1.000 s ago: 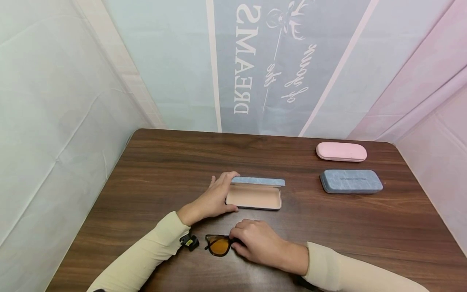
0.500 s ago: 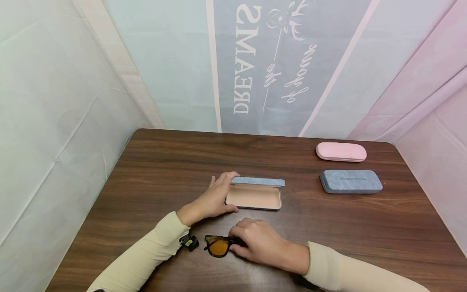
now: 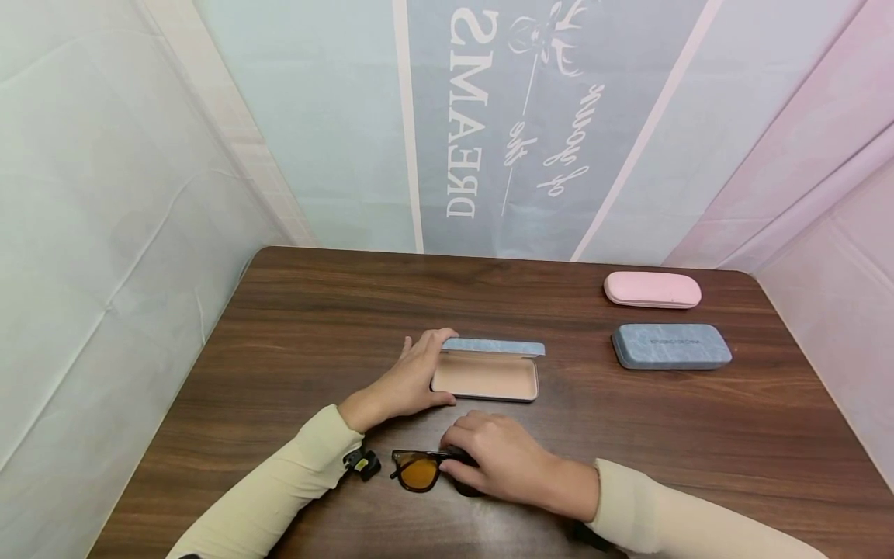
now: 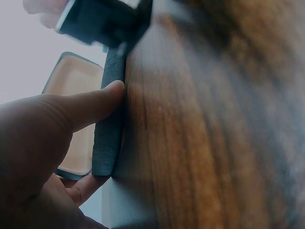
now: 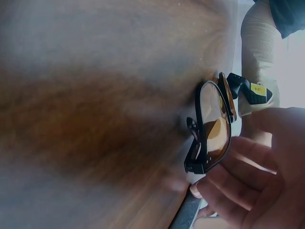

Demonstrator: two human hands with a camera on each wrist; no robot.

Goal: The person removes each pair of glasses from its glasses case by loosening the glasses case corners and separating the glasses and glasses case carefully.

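Note:
My left hand point(image 3: 412, 376) grips the left end of an opened blue glasses case point(image 3: 489, 378), its beige lining facing up. In the left wrist view the thumb point(image 4: 97, 102) presses the front side of the case and a finger reaches round behind it. Black-framed sunglasses point(image 3: 417, 471) with amber lenses lie on the table nearer the body. My right hand point(image 3: 499, 458) is over their right half, partly hiding that lens. In the right wrist view its fingers point(image 5: 233, 183) are loosely extended beside the sunglasses point(image 5: 217, 129), not wrapped round the frame.
A closed pink glasses case point(image 3: 653, 289) and a closed blue glasses case point(image 3: 673, 346) lie at the right of the brown wooden table point(image 3: 335, 310). A black wrist camera point(image 3: 362, 463) on the left sleeve is close to the sunglasses' left side. Printed cloth hangs behind the table.
My right hand has shifted slightly right and away from the body, showing more of the right lens. The sunglasses slid slightly left at first. The left hand and opened case have stayed still.

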